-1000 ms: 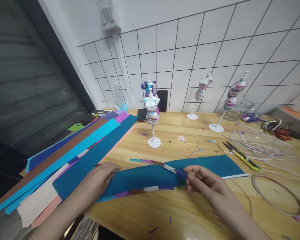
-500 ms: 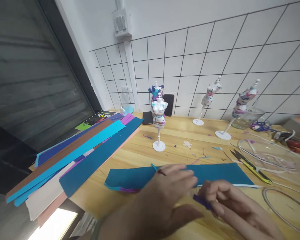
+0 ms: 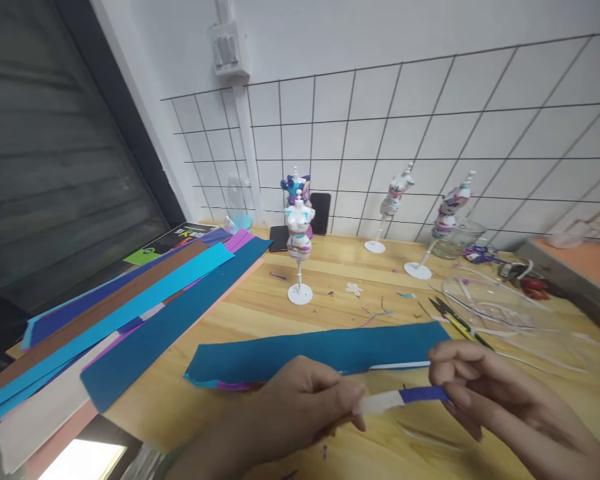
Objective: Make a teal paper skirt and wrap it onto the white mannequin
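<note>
A short strip (image 3: 423, 395), blue at its right end and white at its left, stretches between my two hands above the table. My left hand (image 3: 310, 400) is closed, pinching the white end between thumb and fingers. The blue end is pinched by my right hand (image 3: 485, 387), its other fingers curled. Whether the strip is paper or cloth I cannot tell. Just behind the hands lies a long teal sheet (image 3: 305, 347) with coloured strips along its near edge. Beyond it stands a small white mannequin (image 3: 300, 230) with painted patches on a round base.
Long coloured sheets (image 3: 145, 347) are piled at the left. Yellow-and-black scissors (image 3: 455, 320) and coiled clear tubing (image 3: 500, 307) lie at the right. Two more mannequins (image 3: 395, 200), a glass jar (image 3: 453, 243) and a phone (image 3: 321, 213) stand near the gridded wall.
My left hand has come down from over the teal sheet and now pinches the strip's white end. The strip is drawn out between both hands. The view has shifted rightward.
</note>
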### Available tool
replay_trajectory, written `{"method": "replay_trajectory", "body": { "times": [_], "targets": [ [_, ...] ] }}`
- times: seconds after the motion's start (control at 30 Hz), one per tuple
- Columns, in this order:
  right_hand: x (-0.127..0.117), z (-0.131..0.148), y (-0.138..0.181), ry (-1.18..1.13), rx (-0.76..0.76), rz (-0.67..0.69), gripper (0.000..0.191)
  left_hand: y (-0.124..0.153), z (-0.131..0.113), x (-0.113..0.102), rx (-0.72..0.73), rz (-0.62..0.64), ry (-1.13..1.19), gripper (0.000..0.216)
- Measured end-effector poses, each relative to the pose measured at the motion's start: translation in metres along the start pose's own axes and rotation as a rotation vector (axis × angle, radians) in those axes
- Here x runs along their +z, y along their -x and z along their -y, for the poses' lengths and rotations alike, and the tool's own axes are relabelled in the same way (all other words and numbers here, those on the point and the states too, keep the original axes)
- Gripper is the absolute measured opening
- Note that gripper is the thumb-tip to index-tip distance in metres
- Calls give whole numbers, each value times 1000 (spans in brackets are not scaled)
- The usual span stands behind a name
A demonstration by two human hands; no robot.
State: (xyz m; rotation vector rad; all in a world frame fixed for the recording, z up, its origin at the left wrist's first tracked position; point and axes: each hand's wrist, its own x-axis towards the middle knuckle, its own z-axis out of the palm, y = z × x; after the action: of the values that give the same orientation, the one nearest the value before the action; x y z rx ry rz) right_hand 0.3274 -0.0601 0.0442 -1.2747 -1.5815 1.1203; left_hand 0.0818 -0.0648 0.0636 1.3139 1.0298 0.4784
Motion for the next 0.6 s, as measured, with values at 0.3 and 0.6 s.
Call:
{"method": "replay_trajectory", "body": {
  "times": [0.3,0.6],
  "targets": [
    [11,8,-10,-83,-25,110,18,3,14,-4,-67,-53,-1,35],
    [17,-18,-32,109,114,239,36,-20,24,-20,28,-243,111,31]
  ]
}}
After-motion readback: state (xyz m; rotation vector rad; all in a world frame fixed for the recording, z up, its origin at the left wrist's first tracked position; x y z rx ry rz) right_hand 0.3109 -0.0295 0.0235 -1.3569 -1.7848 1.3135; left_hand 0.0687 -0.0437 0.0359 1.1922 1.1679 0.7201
